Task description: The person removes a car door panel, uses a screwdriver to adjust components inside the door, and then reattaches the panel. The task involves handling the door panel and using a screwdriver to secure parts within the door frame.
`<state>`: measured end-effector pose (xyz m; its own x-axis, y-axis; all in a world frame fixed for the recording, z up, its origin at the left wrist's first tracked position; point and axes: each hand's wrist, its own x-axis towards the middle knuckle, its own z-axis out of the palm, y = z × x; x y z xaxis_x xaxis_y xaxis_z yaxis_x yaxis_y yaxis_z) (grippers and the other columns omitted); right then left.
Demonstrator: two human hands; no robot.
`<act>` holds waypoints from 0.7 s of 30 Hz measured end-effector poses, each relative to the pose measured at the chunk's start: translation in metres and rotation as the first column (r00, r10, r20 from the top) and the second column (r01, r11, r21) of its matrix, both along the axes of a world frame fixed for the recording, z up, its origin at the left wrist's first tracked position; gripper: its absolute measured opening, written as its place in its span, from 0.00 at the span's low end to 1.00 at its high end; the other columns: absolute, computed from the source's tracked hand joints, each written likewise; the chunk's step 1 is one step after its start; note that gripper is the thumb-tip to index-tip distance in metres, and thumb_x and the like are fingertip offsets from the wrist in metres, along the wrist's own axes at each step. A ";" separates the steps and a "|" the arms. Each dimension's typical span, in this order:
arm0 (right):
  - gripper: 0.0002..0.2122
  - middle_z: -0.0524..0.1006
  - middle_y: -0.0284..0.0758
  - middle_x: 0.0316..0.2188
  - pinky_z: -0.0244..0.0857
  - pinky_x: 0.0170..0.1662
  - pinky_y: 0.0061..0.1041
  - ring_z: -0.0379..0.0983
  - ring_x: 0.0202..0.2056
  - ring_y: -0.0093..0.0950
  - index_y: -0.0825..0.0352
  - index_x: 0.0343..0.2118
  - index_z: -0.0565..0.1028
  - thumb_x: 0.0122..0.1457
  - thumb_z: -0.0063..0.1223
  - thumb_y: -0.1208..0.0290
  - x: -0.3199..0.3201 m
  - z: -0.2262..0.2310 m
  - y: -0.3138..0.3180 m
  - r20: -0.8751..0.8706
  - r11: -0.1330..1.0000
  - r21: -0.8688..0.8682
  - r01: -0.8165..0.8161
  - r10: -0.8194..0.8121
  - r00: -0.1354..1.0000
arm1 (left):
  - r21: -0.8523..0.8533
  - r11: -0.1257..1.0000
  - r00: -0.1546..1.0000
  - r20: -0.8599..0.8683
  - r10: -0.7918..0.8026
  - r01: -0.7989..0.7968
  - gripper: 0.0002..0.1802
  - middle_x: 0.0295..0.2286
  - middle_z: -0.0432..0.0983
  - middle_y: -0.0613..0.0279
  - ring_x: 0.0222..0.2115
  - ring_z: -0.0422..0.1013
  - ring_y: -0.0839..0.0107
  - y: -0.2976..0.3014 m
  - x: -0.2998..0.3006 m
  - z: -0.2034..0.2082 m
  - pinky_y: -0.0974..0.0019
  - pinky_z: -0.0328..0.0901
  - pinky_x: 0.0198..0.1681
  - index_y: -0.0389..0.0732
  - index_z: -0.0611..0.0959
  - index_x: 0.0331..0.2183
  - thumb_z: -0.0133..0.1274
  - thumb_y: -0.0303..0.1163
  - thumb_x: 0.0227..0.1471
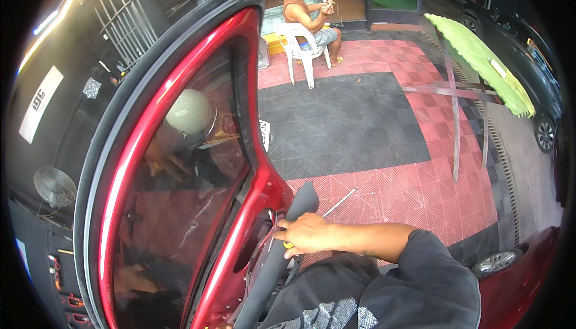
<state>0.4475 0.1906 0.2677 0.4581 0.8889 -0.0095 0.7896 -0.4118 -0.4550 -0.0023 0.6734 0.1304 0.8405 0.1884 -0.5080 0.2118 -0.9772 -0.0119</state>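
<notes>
A red car door [171, 83] stands open at the left, its window glass [180, 209] tinted and reflecting. Along its inner side runs a dark grey door trim panel [270, 272], tilted away from the red metal at its upper end. My right hand [309, 233] is closed over the panel's upper part, fingers curled towards the door frame, a yellow ring-like band on one finger. Only a sliver of skin at the lower edge, beside the panel, may be my left hand; its fingers are hidden. A thin silver rod [340, 203] shows just beyond my right hand.
A person [306, 14] sits on a white plastic chair [303, 53] at the back. Red and black tiles [342, 125] cover the floor. Right of them stands a metal frame [453, 107] with a light green cloth [480, 59]. Dark cars stand beyond; a wall fan [54, 187] is left.
</notes>
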 end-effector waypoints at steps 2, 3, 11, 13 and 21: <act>0.30 0.77 0.46 0.58 0.81 0.45 0.46 0.87 0.43 0.46 0.64 0.60 0.79 0.60 0.69 0.48 0.010 -0.002 -0.010 -0.010 0.999 0.009 -0.035 0.035 0.999 | -0.034 0.998 0.998 0.041 0.055 -0.054 0.34 0.53 0.78 0.31 0.51 0.76 0.36 -0.022 0.010 0.012 0.34 0.70 0.56 0.49 0.73 0.67 0.54 0.45 0.62; 0.30 0.77 0.47 0.58 0.81 0.45 0.45 0.87 0.43 0.46 0.64 0.59 0.79 0.60 0.70 0.50 0.011 -0.002 -0.005 -0.026 0.999 -0.016 -0.047 0.047 0.999 | -0.050 0.996 0.995 0.071 0.076 -0.072 0.31 0.53 0.78 0.31 0.52 0.76 0.35 -0.034 0.011 0.018 0.34 0.69 0.56 0.48 0.74 0.66 0.53 0.43 0.63; 0.29 0.78 0.51 0.55 0.80 0.46 0.48 0.86 0.44 0.49 0.67 0.59 0.75 0.60 0.70 0.55 0.011 -0.009 -0.005 -0.222 0.990 -0.054 -0.132 0.117 0.968 | -0.174 0.981 0.988 0.115 0.105 -0.084 0.19 0.51 0.78 0.30 0.52 0.74 0.32 -0.069 0.019 0.028 0.35 0.67 0.58 0.38 0.82 0.55 0.45 0.34 0.69; 0.29 0.79 0.52 0.54 0.80 0.46 0.48 0.86 0.44 0.50 0.66 0.59 0.77 0.60 0.70 0.55 0.002 -0.005 -0.010 -0.230 0.987 -0.063 -0.149 0.131 0.964 | -0.173 0.976 0.991 -0.008 0.136 -0.135 0.19 0.48 0.79 0.30 0.51 0.75 0.32 -0.080 0.034 0.033 0.36 0.68 0.57 0.37 0.83 0.52 0.45 0.37 0.69; 0.22 0.82 0.50 0.51 0.80 0.47 0.47 0.85 0.45 0.47 0.66 0.51 0.82 0.60 0.67 0.55 0.002 -0.024 -0.009 -0.219 0.980 -0.009 -0.199 0.192 0.957 | -0.282 0.931 0.972 -0.115 0.207 -0.231 0.29 0.37 0.83 0.31 0.44 0.79 0.34 -0.068 0.031 0.010 0.41 0.71 0.51 0.36 0.87 0.43 0.47 0.53 0.69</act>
